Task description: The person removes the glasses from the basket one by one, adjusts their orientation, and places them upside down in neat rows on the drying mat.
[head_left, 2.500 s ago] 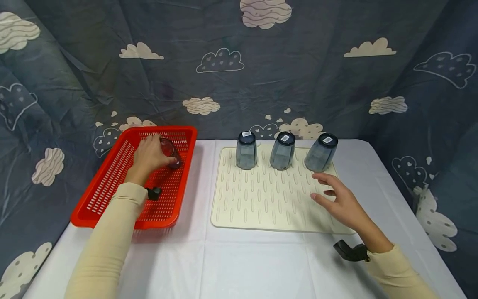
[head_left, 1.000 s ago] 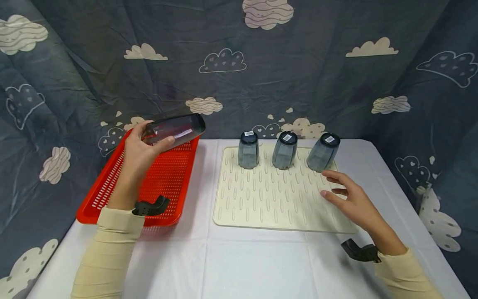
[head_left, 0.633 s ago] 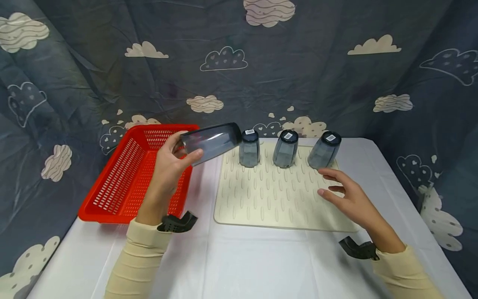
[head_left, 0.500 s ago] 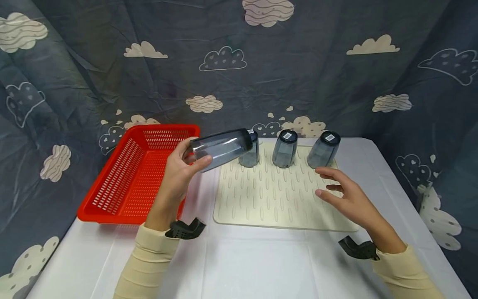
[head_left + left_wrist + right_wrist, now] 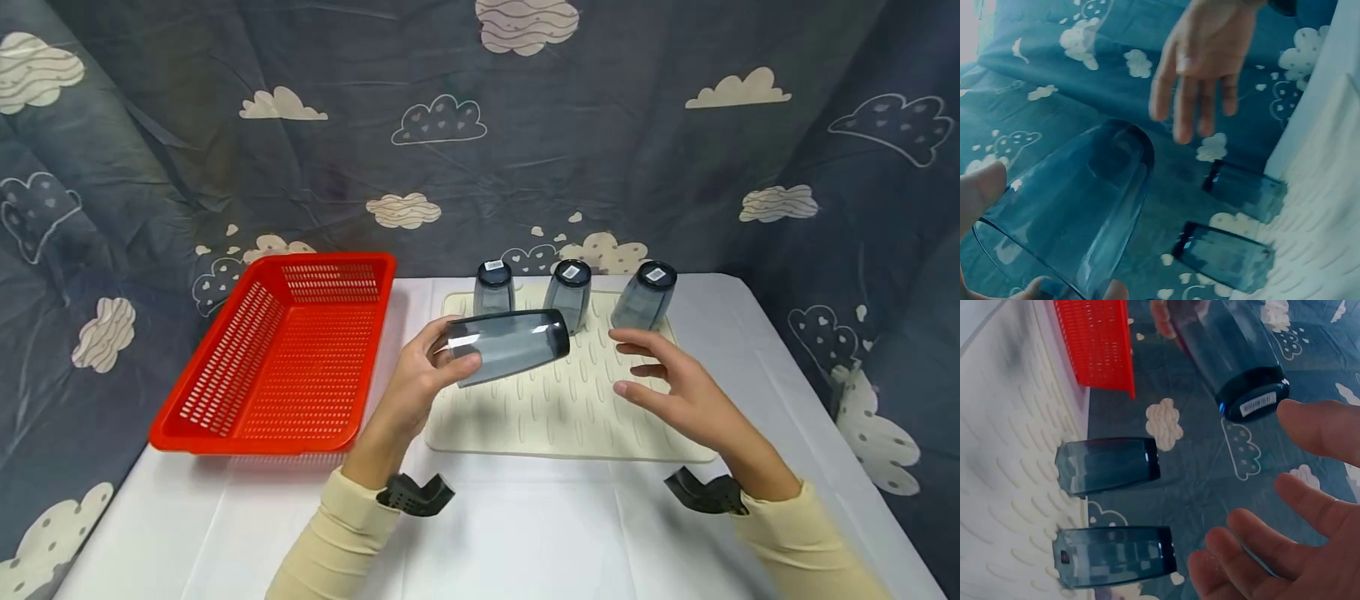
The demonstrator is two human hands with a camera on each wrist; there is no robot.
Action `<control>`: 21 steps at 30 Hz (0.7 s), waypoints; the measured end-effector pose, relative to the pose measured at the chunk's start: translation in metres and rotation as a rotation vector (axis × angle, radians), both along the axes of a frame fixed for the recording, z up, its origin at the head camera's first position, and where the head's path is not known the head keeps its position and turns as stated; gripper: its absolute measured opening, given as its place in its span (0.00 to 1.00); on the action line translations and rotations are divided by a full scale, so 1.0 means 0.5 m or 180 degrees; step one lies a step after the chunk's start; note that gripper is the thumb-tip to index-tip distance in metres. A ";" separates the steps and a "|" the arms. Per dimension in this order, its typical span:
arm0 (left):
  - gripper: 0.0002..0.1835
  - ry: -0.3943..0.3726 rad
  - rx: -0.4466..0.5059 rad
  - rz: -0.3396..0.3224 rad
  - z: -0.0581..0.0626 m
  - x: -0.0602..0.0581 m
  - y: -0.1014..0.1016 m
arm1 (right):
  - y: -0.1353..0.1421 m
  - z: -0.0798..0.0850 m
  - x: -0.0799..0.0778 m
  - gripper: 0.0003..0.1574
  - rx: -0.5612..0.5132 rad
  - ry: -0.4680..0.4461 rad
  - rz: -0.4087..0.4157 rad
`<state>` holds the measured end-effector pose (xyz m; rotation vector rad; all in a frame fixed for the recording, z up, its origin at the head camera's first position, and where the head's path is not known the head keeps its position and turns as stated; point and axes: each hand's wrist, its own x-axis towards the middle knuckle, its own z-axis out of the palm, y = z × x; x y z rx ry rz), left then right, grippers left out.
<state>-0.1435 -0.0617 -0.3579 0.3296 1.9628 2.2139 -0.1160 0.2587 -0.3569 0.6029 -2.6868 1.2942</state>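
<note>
My left hand (image 5: 420,375) grips a tinted blue-grey drinking glass (image 5: 513,346) around its rim end. That glass lies on its side in the air above the cream ribbed mat (image 5: 555,425), base pointing right. A barcode label shows on its dark base in the right wrist view. My right hand (image 5: 678,396) hovers over the mat's right part, fingers spread and holding nothing. Between the held glass and the right thumb (image 5: 630,389) there is a gap. Three similar glasses stand upside down along the mat's back edge: a left one (image 5: 492,292), a middle one (image 5: 573,292) and a right one (image 5: 645,296).
A red perforated plastic basket (image 5: 168,429) sits to the left on the white tablecloth (image 5: 510,517). Behind the table hangs a dark cloth (image 5: 585,167) printed with clouds. The right-hand standing glass is close beyond the right fingertips.
The left hand has lifted the glass out of the red basket and carried it right and toward me, over the mat. My right hand has stayed nearly in place.
</note>
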 end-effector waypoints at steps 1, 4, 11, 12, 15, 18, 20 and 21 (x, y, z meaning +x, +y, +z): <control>0.32 -0.0011 0.0025 -0.0028 -0.005 0.000 0.004 | -0.002 0.000 -0.001 0.37 -0.0047 0.0008 0.0032; 0.33 -0.0005 -0.0020 -0.0111 -0.019 -0.001 0.015 | -0.008 -0.002 -0.004 0.37 -0.0181 0.0051 0.0123; 0.34 0.0016 -0.0084 -0.0306 -0.040 0.002 0.023 | -0.023 -0.017 -0.010 0.45 -0.0491 -0.0038 0.0352; 0.34 0.0012 -0.0065 -0.0332 -0.041 0.002 0.023 | -0.026 -0.021 -0.011 0.46 -0.0530 -0.0054 0.0393; 0.35 -0.0025 -0.0019 -0.0410 -0.043 0.003 0.025 | -0.038 -0.036 -0.018 0.48 -0.0677 -0.0103 0.0543; 0.35 -0.0060 -0.0009 -0.0491 -0.044 0.005 0.028 | -0.055 -0.050 -0.022 0.49 -0.0875 -0.0191 0.0712; 0.36 -0.0061 -0.0016 -0.0534 -0.045 0.006 0.028 | -0.067 -0.057 -0.025 0.48 -0.1053 -0.0274 0.0827; 0.36 -0.0058 -0.0018 -0.0548 -0.046 0.006 0.029 | -0.071 -0.060 -0.026 0.48 -0.1137 -0.0311 0.0869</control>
